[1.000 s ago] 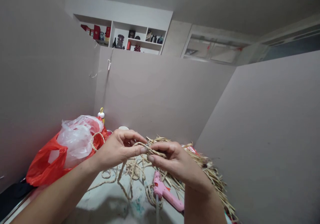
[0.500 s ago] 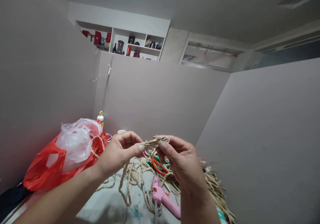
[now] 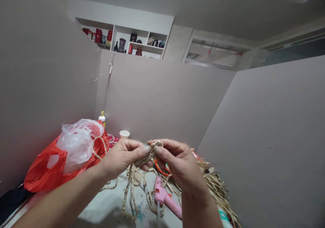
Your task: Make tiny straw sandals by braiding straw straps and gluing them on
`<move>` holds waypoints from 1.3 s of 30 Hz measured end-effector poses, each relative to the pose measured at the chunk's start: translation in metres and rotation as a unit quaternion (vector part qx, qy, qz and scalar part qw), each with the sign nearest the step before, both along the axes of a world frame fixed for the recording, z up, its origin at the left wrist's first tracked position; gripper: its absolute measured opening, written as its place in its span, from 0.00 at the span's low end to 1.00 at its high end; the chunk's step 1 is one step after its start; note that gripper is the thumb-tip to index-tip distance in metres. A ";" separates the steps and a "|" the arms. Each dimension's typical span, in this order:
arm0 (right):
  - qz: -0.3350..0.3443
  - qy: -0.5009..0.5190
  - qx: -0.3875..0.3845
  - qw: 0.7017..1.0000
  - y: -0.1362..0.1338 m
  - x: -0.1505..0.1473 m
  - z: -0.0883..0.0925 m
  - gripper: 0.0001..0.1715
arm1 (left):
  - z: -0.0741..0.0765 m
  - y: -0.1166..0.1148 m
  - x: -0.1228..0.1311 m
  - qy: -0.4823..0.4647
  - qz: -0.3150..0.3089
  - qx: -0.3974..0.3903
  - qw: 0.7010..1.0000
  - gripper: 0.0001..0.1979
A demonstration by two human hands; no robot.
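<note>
Between both hands, above the table [image 3: 101,211], is a braided straw cord [image 3: 156,144] folded into a small coil. My left hand [image 3: 124,155] pinches its left side between thumb and fingers. Thumb and forefinger of my right hand [image 3: 180,160] press on the right end, close to the left thumb. A loose length of the cord [image 3: 124,201] hangs below the left hand. Under the hands lies a pink hot glue gun [image 3: 164,195]. Orange-handled scissors [image 3: 160,168] are partly hidden behind the right hand.
At left sits a red plastic bag [image 3: 48,167] with clear plastic [image 3: 74,146] on top. A white cup [image 3: 124,133] and a yellow-looped bottle [image 3: 102,118] stand at the back. Dry straw [image 3: 215,187] is piled on the right. Grey partitions [image 3: 157,92] enclose the table.
Both hands have drawn closer together, the right one moving left. The braided cord is now more bunched between the fingers, and the hanging length has shifted. More of the white cup shows.
</note>
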State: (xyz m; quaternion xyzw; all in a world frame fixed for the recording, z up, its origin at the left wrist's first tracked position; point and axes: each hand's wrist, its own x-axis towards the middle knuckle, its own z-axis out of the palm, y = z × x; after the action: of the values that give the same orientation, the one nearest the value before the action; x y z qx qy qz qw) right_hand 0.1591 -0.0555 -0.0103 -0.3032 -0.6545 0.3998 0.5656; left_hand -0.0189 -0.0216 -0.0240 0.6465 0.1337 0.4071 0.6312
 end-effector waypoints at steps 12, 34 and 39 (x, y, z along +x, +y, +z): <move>0.019 -0.018 -0.004 1.000 -0.001 0.001 0.004 0.10 | 0.006 -0.009 0.004 0.002 0.030 0.048 0.998 0.18; -0.039 -0.003 0.027 0.999 0.002 -0.002 0.000 0.16 | -0.009 -0.012 0.015 -0.013 0.037 0.029 0.999 0.16; -0.032 0.027 -0.010 0.999 0.012 0.004 -0.004 0.23 | -0.007 -0.017 0.020 -0.026 0.108 0.060 0.992 0.14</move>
State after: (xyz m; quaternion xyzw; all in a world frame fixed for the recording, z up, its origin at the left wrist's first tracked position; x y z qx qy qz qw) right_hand 0.1629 -0.0437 -0.0142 -0.3182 -0.6251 0.3961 0.5926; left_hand 0.0008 -0.0382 -0.0305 0.6543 0.1619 0.4968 0.5467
